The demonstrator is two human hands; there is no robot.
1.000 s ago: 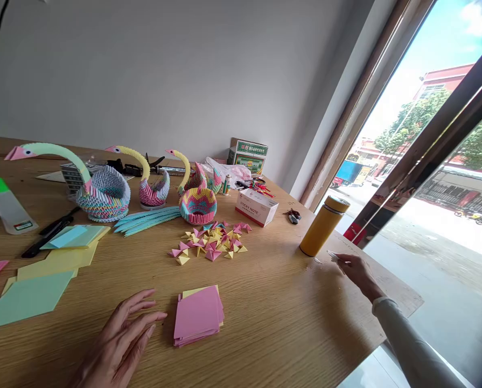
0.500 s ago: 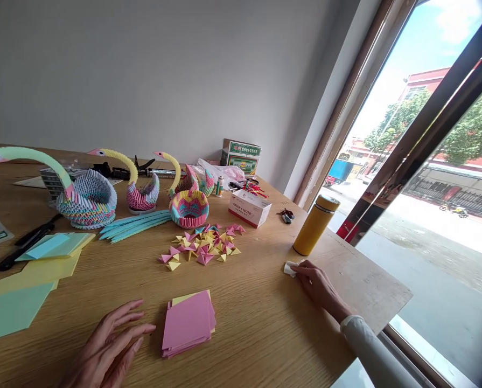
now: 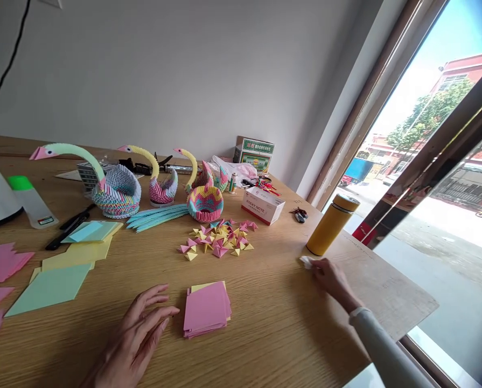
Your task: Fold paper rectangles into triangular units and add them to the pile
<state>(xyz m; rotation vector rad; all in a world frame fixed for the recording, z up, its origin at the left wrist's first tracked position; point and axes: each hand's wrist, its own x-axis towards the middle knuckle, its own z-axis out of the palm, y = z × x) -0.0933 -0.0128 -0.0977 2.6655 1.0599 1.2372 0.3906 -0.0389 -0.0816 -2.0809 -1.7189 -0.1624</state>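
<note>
My left hand [image 3: 138, 334] lies flat on the wooden table [image 3: 273, 318] with its fingers spread, just left of a stack of pink and yellow paper squares [image 3: 207, 308]. Reaching out to the right, my right hand [image 3: 332, 276] presses a small white wad of tissue [image 3: 306, 262] onto the table. That wad sits in front of a yellow flask [image 3: 332, 225]. A heap of small folded pink and yellow paper triangles [image 3: 218, 240] lies further back.
Three paper swans [image 3: 117, 188] and a striped paper bowl [image 3: 205, 203] stand at the back, with light blue strips [image 3: 155, 217], a sticky-note box [image 3: 263, 205], a green box [image 3: 253, 153] and black pens [image 3: 69, 229]. Green, yellow and pink sheets [image 3: 53, 280] lie left. A big window is right.
My right hand moved from beside the flask toward me with the tissue, then pushed it slightly right again. The left hand stayed flat. The view shifted.
</note>
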